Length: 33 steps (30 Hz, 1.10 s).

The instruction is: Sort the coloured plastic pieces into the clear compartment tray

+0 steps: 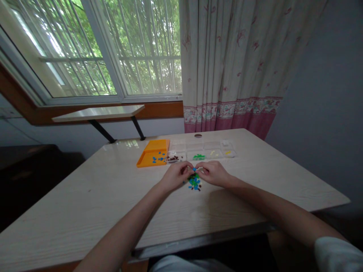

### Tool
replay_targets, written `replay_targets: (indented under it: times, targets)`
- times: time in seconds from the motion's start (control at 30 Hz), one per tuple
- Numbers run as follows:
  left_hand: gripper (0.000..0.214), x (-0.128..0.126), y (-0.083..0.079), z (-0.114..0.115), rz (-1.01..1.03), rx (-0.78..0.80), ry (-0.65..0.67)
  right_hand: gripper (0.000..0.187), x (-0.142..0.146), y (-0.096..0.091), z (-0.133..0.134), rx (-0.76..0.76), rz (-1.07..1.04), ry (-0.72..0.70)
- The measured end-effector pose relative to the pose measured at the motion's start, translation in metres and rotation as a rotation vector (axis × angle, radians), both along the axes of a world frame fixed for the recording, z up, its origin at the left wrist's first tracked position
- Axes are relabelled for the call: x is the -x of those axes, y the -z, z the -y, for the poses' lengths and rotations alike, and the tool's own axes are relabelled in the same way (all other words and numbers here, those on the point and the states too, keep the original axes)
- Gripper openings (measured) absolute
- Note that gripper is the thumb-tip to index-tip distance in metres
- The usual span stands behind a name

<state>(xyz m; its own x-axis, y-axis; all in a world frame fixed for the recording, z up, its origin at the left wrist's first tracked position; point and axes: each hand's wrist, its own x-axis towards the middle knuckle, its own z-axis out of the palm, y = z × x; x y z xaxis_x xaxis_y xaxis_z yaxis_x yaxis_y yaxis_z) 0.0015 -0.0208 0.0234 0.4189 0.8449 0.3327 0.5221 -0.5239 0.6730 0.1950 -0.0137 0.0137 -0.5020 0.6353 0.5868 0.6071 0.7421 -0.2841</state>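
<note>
My left hand [177, 175] and my right hand [213, 173] meet over a small pile of blue, green and brown pieces [194, 183] on the pale wooden table [113, 204]. Both hands have their fingers curled in a pinch. A tiny blue piece [194, 169] sits between the fingertips of the two hands. Just beyond the hands lies a clear compartment box [202, 150] holding brown, green, pale yellow and yellow pieces in separate cells. Left of it sits an orange tray [153, 153] with several blue pieces in it.
A small dark round object [198, 135] lies near the table's far edge. A wall shelf on brackets [99, 112] hangs below the window at the left. A flowered curtain [235, 68] hangs behind the table.
</note>
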Motion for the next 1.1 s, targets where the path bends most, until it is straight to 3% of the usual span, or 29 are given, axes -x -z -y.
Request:
replay_targets:
  times: [0.23, 0.43, 0.6, 0.93, 1.1]
  targets:
    - [0.018, 0.005, -0.008, 0.0, -0.032, -0.103, -0.062, 0.019, -0.005, -0.004, -0.004, 0.118, 0.089, 0.005]
    - [0.019, 0.015, -0.019, 0.002, 0.151, -0.458, -0.325, 0.022, -0.015, -0.005, -0.011, 0.215, 0.265, -0.139]
    - [0.013, 0.014, -0.021, 0.004, 0.233, -0.642, -0.341, 0.023, -0.015, -0.005, -0.012, 0.265, 0.319, -0.152]
    - [0.011, 0.013, -0.017, 0.004, 0.234, -0.674, -0.316, 0.023, -0.015, 0.0, -0.015, 0.294, 0.274, -0.165]
    - [0.014, 0.014, -0.014, 0.001, 0.206, -0.601, -0.314, 0.021, -0.014, 0.001, -0.017, 0.322, 0.248, -0.165]
